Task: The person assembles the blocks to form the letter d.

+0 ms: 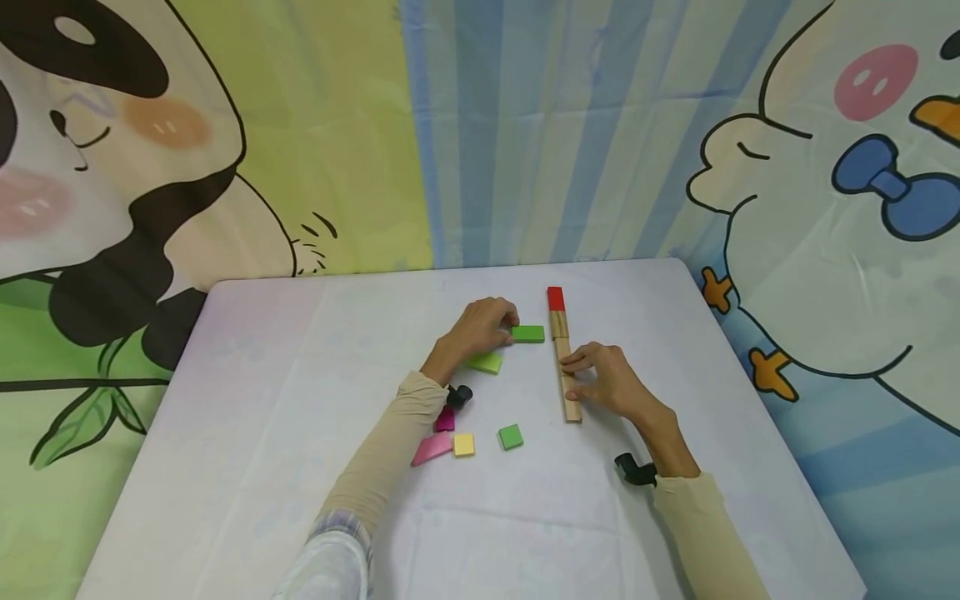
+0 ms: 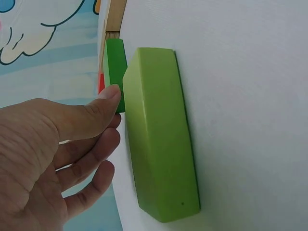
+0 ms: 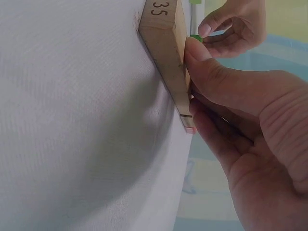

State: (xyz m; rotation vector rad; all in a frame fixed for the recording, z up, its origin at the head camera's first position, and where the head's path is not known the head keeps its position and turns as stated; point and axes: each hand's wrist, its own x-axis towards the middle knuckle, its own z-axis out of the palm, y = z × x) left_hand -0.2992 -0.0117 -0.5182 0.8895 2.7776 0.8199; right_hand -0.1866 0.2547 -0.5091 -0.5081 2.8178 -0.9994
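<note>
My left hand [image 1: 480, 327] pinches the end of a dark green block [image 1: 529, 334] between thumb and fingers. Under that hand, partly covered, lies a light green block [image 1: 486, 363], which looms large in the left wrist view with slanted ends. To the right, my right hand [image 1: 609, 379] holds a long wooden block [image 1: 567, 385] with thumb and fingertips; digits are printed on it in the right wrist view. Beyond its far end, a short wooden piece [image 1: 559, 324] and a red block [image 1: 555, 297] continue the same straight line.
Nearer the front of the white table [image 1: 262, 467] lie a green square block [image 1: 511, 437], a yellow square block [image 1: 463, 445], a pink slanted block [image 1: 432, 448] and a magenta block [image 1: 445, 419], partly behind the left sleeve. A cartoon-printed curtain [image 1: 510, 133] stands behind the table.
</note>
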